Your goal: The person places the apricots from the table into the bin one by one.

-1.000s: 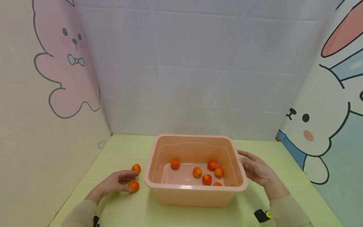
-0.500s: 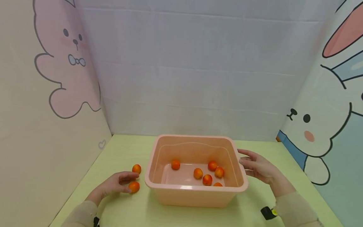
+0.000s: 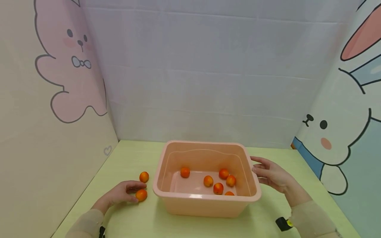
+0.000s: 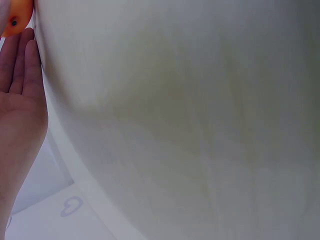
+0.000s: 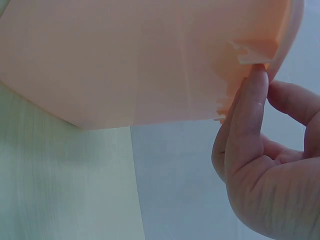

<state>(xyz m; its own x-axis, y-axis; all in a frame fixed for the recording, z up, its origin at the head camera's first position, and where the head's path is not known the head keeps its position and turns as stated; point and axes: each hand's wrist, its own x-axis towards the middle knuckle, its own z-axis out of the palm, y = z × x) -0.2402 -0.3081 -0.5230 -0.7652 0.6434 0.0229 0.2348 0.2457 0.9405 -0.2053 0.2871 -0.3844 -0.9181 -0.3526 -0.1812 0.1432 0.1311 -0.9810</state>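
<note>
In the head view a pink plastic bin [image 3: 205, 206] stands on the table with several small orange-red fruits [image 3: 208, 180] inside. My left hand [image 3: 123, 191] rests on the table left of it. Its thumb touches a small orange fruit [image 3: 141, 195], while its fingers lie fairly straight beyond that fruit. In the left wrist view this fruit [image 4: 19, 17] shows a dark spot near the fingertips. Another orange fruit [image 3: 144, 177] lies just behind. At the bin's right side my right hand [image 3: 272, 175] holds the rim, its fingers [image 5: 250, 110] bent up under the edge in the right wrist view.
The pale yellow-green table [image 3: 134, 155] carries everything. A white cloth wall [image 3: 193, 76] rises behind it, with cartoon-printed panels on the left and right. A black and yellow wrist fitting [image 3: 284, 223] hangs at the right sleeve.
Between one second and half a second ago the right forearm and wrist shifted slightly right, with the fingers still at the rim. The left hand, bin and fruits keep nearly the same places.
</note>
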